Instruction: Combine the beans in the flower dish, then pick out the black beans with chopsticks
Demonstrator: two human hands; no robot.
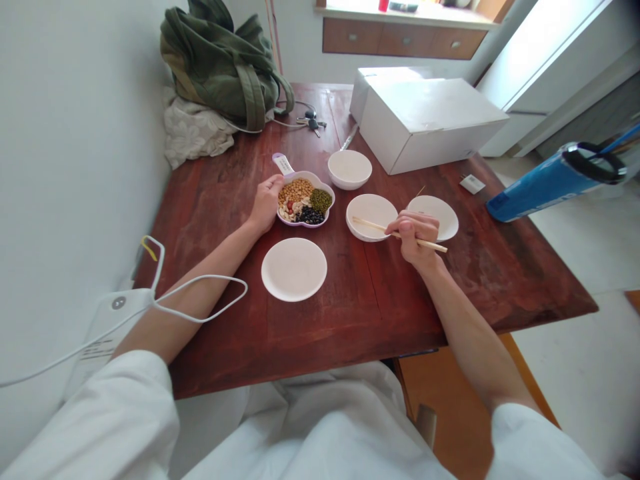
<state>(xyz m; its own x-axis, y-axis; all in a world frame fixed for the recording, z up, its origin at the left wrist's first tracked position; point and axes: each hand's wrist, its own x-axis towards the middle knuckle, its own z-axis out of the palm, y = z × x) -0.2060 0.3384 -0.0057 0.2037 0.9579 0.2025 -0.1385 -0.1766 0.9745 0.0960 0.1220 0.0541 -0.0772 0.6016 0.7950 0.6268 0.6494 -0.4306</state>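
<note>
My left hand [263,205] grips the left rim of a purple-edged, scalloped dish [320,179] with a short handle. Separate heaps fill it: yellow soybeans [296,190], green mung beans [321,200], black beans [310,215] and some pale and reddish nuts [289,212]. In my right hand [419,237] is a pair of wooden chopsticks [367,223], their tips over a white bowl [373,205]; whether the tips hold anything is too small to tell. Behind this bowl stands another white bowl [350,168]. A white plate [294,269] lies in front of the dish. Partly behind my right hand is a second plate [447,219].
A large white box [430,120] stands at the back, with keys [313,122] left of it. A green bag [220,67] rests at the back left. On the right are a blue tumbler [545,180] and a white adapter [472,184]. A white cable [200,320] loops over my left forearm.
</note>
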